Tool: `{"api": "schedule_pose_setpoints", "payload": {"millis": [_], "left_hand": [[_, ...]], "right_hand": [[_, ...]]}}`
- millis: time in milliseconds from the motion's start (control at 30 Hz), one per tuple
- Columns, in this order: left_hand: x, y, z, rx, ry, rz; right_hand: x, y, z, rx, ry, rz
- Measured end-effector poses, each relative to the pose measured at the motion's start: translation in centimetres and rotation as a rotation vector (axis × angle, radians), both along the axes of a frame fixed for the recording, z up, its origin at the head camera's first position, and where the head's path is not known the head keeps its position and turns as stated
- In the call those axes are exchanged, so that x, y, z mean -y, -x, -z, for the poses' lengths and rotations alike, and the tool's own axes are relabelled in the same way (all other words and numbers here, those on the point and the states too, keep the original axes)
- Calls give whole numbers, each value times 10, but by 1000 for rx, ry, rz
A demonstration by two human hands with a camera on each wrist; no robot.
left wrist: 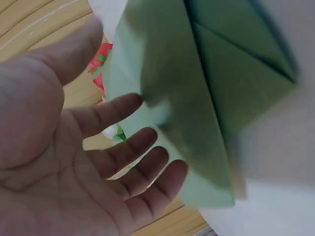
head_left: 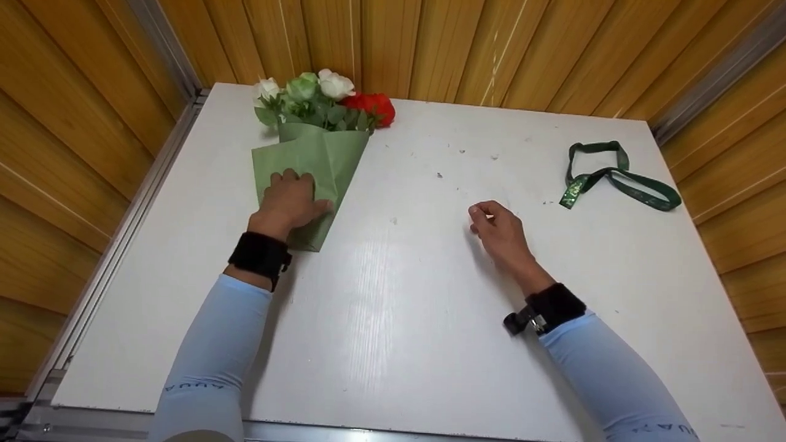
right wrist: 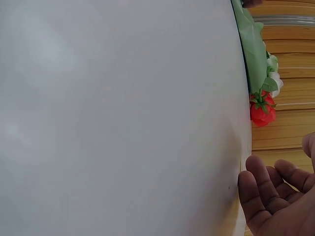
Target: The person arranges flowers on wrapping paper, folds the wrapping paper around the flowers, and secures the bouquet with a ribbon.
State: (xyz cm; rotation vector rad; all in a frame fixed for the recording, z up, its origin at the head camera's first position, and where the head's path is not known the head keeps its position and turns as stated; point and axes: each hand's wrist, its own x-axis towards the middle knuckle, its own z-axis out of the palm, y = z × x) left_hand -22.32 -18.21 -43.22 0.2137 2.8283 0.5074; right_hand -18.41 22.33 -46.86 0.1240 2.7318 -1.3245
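Note:
A bouquet of white, pale green and red flowers [head_left: 336,85] lies at the back left, wrapped in green paper [head_left: 344,153]. Over the lower part of the wrap is my left hand [head_left: 290,199], its fingers slightly bent and spread. In the left wrist view the fingertips [left wrist: 147,137] are right by the paper's surface, and whether they touch it I cannot tell. My right hand [head_left: 500,233] hovers just above the table to the right of the bouquet, fingers loosely curled with nothing in them. The right wrist view shows the same relaxed fingers [right wrist: 253,194].
A dark green ribbon [head_left: 642,190] lies looped at the right back of the white table [head_left: 393,319]. Small scraps [head_left: 439,175] dot the tabletop between bouquet and ribbon. Wood-patterned walls [head_left: 454,49] stand behind and at both sides.

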Motion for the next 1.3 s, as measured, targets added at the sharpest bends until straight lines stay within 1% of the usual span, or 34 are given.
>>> {"api": "schedule_pose_setpoints", "payload": {"millis": [100, 300, 433, 567, 700, 867, 1067, 1167, 1233, 1300], "left_hand": [[-5, 3, 2, -77, -14, -18], [-12, 7, 2, -190, -35, -48], [-20, 8, -1, -271, -56, -68], [-31, 7, -5, -323, -93, -67], [-41, 4, -7, -328, -113, -52], [-51, 0, -7, -312, -123, -22], [-55, 0, -6, -327, -116, -12], [-56, -1, -6, -335, -102, 2], [-59, -3, -6, -325, -107, 12], [-62, -5, -7, -310, -117, 20]], "right_hand": [[1, -1, 1, -8, 6, -8], [-1, -1, 2, -26, 11, -13], [-1, 0, 2, -33, 2, -9], [0, 0, 2, -31, 0, -3], [0, 0, 2, -17, 10, -5], [0, 1, 2, -13, 14, 0], [1, 1, 3, -10, 11, 0], [-1, 2, 2, -11, 2, -13], [-6, 3, -1, -25, -37, -25], [-16, 6, -4, -51, -114, -30]]}}
